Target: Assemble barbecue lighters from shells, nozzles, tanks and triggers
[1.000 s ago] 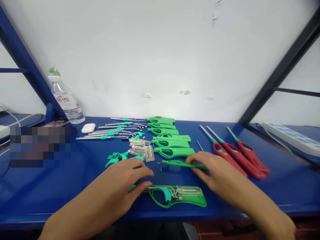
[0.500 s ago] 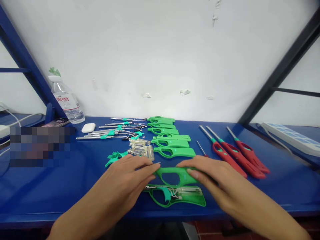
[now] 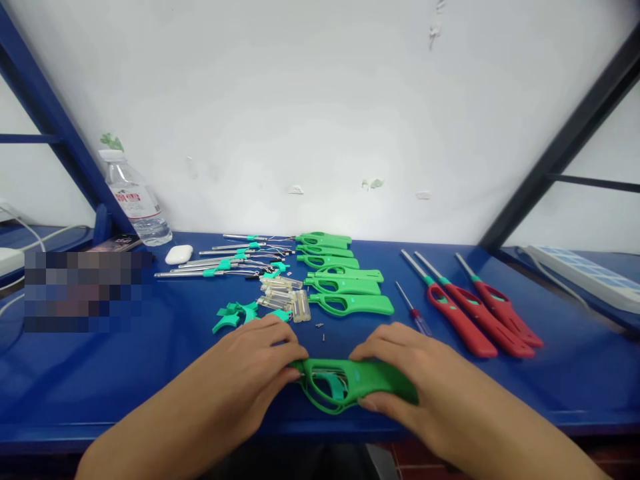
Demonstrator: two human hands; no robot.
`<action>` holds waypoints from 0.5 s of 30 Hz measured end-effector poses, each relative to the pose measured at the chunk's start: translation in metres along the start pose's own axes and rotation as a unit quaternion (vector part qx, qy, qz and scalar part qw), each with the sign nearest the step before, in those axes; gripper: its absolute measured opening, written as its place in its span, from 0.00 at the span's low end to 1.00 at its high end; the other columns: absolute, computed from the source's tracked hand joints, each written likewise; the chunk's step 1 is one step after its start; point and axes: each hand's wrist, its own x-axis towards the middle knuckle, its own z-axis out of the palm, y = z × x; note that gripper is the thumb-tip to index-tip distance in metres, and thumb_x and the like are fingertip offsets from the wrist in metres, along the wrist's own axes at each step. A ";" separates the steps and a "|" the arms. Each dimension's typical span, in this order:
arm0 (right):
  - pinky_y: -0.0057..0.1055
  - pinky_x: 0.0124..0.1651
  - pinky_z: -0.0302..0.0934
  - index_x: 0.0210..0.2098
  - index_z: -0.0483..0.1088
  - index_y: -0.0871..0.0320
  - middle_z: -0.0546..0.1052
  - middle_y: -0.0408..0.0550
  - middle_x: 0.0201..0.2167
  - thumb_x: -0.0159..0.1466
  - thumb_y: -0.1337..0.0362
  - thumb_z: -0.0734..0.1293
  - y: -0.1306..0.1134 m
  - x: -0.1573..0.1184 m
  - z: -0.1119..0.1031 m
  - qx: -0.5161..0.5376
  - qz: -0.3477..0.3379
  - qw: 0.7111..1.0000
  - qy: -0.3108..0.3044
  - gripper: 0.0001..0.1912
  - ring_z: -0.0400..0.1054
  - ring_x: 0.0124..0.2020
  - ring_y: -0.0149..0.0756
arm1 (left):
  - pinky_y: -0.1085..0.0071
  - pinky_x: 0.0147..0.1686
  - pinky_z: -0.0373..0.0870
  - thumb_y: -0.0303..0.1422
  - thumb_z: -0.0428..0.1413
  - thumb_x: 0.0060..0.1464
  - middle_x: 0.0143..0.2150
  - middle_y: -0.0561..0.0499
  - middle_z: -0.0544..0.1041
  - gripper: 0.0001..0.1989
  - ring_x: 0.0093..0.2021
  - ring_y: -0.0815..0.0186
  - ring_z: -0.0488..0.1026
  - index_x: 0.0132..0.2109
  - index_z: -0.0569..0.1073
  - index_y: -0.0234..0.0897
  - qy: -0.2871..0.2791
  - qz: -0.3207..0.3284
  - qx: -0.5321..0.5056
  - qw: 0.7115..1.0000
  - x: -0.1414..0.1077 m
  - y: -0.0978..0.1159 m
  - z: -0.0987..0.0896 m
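A green lighter casing (image 3: 367,379) lies near the table's front edge, its upper shell resting over the lower half, slightly offset. Through the loop of the handle a teal trigger (image 3: 334,385) and some thin wires show. My left hand (image 3: 260,360) pinches the casing's narrow left end. Around the wide right end my right hand (image 3: 415,373) is closed, thumb on the near side and fingers on the far side. Small screws (image 3: 320,326) lie just beyond the casing. Clear fuel tanks (image 3: 300,305) and loose teal triggers (image 3: 233,316) sit beyond my left hand.
Several green shells (image 3: 355,305) and metal tubes with wires (image 3: 190,273) lie farther back. A screwdriver (image 3: 421,323) and three red lighters (image 3: 460,323) are at the right. At the left stand a water bottle (image 3: 137,203) and a white case (image 3: 179,254).
Both hands have brought the upper green shell toward me and down over the lower half, covering the tank and most wires. The screws and the screwdriver's handle have come into view.
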 end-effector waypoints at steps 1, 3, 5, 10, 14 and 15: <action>0.44 0.58 0.67 0.52 0.78 0.49 0.79 0.44 0.51 0.66 0.65 0.77 0.000 0.001 0.001 -0.002 0.003 1.000 -0.006 0.16 0.73 0.53 0.46 | 0.67 0.53 0.66 0.26 0.57 0.70 0.51 0.58 0.79 0.12 0.52 0.63 0.74 0.53 0.75 0.51 -0.002 -0.003 0.000 1.000 -0.001 0.000 0.001; 0.45 0.58 0.66 0.51 0.78 0.50 0.79 0.45 0.51 0.65 0.67 0.77 0.000 0.004 0.004 -0.005 0.001 1.000 -0.013 0.16 0.73 0.54 0.46 | 0.67 0.54 0.66 0.27 0.57 0.70 0.52 0.58 0.79 0.12 0.53 0.63 0.74 0.53 0.75 0.51 -0.016 -0.011 -0.001 1.000 -0.002 0.000 0.002; 0.45 0.59 0.66 0.50 0.78 0.50 0.78 0.45 0.52 0.64 0.68 0.78 0.002 0.006 0.006 -0.007 -0.002 1.000 -0.012 0.16 0.72 0.54 0.46 | 0.66 0.53 0.66 0.27 0.57 0.70 0.52 0.58 0.79 0.11 0.53 0.63 0.74 0.53 0.75 0.51 -0.031 -0.025 -0.001 0.999 -0.003 0.001 0.002; 0.46 0.59 0.66 0.51 0.78 0.49 0.78 0.44 0.51 0.62 0.68 0.79 0.003 0.008 0.009 -0.002 0.007 1.000 -0.023 0.19 0.72 0.55 0.47 | 0.65 0.50 0.67 0.27 0.58 0.70 0.50 0.56 0.79 0.09 0.51 0.62 0.76 0.50 0.77 0.49 -0.039 -0.034 0.004 0.999 -0.002 0.000 0.004; 0.46 0.58 0.67 0.51 0.79 0.51 0.79 0.45 0.50 0.62 0.68 0.79 -0.001 0.010 0.007 -0.002 0.012 0.999 -0.037 0.18 0.73 0.54 0.48 | 0.65 0.49 0.67 0.25 0.57 0.69 0.49 0.54 0.80 0.11 0.50 0.61 0.76 0.50 0.78 0.47 -0.033 -0.029 0.011 0.999 0.001 0.003 0.003; 0.47 0.58 0.67 0.50 0.79 0.51 0.79 0.45 0.50 0.62 0.69 0.79 -0.002 0.010 0.006 -0.002 0.014 0.999 -0.040 0.18 0.73 0.54 0.49 | 0.65 0.49 0.67 0.24 0.56 0.69 0.49 0.54 0.80 0.11 0.50 0.61 0.76 0.49 0.78 0.46 -0.034 -0.031 0.010 0.999 0.001 0.004 0.002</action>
